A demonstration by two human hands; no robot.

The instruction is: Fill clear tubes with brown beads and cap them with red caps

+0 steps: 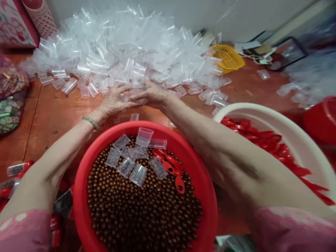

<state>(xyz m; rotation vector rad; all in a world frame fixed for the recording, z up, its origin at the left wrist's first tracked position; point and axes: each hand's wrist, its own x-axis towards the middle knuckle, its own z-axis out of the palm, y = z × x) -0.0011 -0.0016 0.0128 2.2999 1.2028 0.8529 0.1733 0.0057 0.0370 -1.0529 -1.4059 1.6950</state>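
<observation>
Reaching to the near edge of the heap of clear plastic tubes [136,52], the left hand [112,101] – green bracelet [90,121] at its wrist – curves its fingers against some tubes. Nearer, a red basin [80,189] holds brown beads [141,213]. The right hand [153,93] cups the tubes opposite – whether either grips firmly, I cannot tell. Rightmost, a white tub [296,140] holds red plastic pieces [257,140].

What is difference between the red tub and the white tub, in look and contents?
The red tub holds brown balls; the white tub holds red plastic pieces. Clear containers lie in the red tub, while none show in the white tub. Both are open-topped.
</observation>
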